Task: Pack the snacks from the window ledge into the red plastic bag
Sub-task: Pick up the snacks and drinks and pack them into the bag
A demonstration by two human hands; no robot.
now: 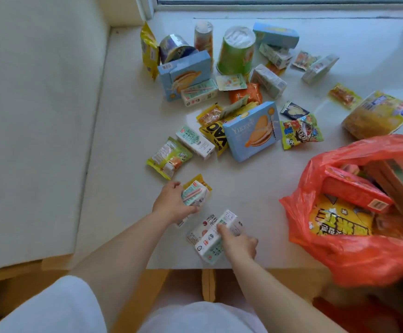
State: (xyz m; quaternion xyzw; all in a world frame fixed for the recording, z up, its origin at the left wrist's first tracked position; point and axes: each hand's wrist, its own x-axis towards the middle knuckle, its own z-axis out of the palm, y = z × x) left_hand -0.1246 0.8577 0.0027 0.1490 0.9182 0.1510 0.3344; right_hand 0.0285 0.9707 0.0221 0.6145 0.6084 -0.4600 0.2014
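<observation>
- Right hand: nearest the ledge edge, fingers curled over a white-and-green drink carton, which lies on a flat white sachet on the window ledge.
- Left hand: just beyond, thumb and fingers wrapped round a second small carton; a yellow packet shows behind it.
- Red plastic bag: at the right of the ledge, mouth open, already holding a red box and a yellow packet with bold black lettering.
- Middle ledge: a green-and-yellow pouch, a third carton, and a pale blue biscuit box lying tilted over other packets.
- Right, beyond the bag: a large yellow noodle pack.
- Far ledge, near the window: a green cup tub standing upright, a second blue box, and further loose packets scattered around.
</observation>
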